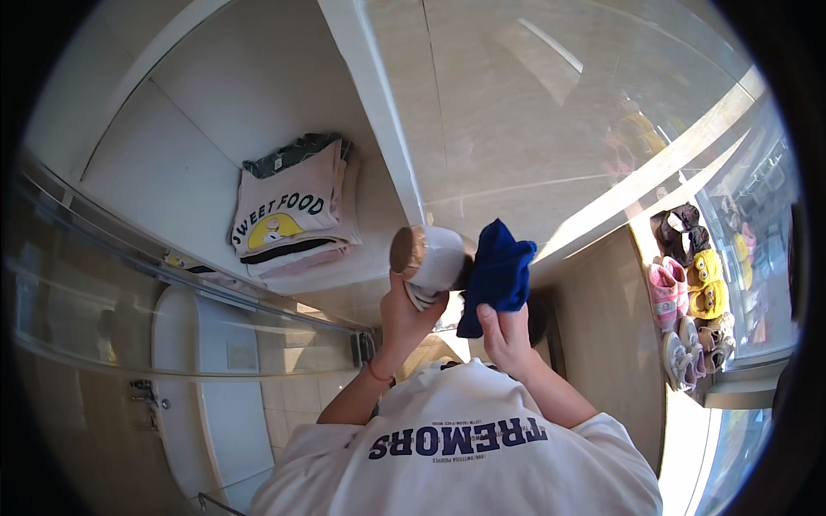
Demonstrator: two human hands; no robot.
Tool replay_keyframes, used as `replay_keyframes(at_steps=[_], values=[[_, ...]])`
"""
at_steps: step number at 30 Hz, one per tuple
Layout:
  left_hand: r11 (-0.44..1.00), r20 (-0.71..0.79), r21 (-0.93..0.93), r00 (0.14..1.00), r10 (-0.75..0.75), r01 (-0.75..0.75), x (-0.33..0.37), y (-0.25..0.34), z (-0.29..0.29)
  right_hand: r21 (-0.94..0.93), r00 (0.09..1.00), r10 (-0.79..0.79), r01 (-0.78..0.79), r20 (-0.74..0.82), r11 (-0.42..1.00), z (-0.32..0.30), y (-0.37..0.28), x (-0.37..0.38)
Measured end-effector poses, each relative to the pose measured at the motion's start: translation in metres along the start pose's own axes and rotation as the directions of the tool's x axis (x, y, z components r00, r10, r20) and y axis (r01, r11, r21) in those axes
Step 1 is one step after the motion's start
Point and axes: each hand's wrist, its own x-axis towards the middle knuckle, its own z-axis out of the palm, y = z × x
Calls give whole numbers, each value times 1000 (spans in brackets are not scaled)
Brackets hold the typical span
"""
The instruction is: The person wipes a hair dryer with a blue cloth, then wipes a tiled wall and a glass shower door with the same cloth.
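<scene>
Blue cloth (497, 273) is bunched in the person's right hand (506, 337), fingers closed on its lower edge, and it is pressed against one end of a pale cylindrical cup (434, 258). The left hand (404, 310) is closed around the cup from below. The cup lies on its side, its long axis running left to right, its brown round end facing left and its other end turned toward the cloth. Both hands are raised in front of the white T-shirt (456, 456), near each other, cup and cloth touching between them. Behind, a stack of folded shirts (292, 215) sits on a white shelf (215, 103); small shoes (688, 292) stand at right.
</scene>
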Motion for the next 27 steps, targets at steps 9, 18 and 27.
replay_keyframes(at_steps=[9, 18, 27], values=[[918, 219, 212, 932, 290, -335, -19, 36, -6, 202, 815, 559, -579, 152, 790, -24, 67, 34], [936, 169, 160, 943, 285, -312, -19, 29, -3, 883, 567, 775, -468, 279, 25, -1, 70, 8], [939, 810, -255, 582, 78, 229, -8, -20, 9, 800, 458, 807, -599, 373, -30, -3, 66, 17]])
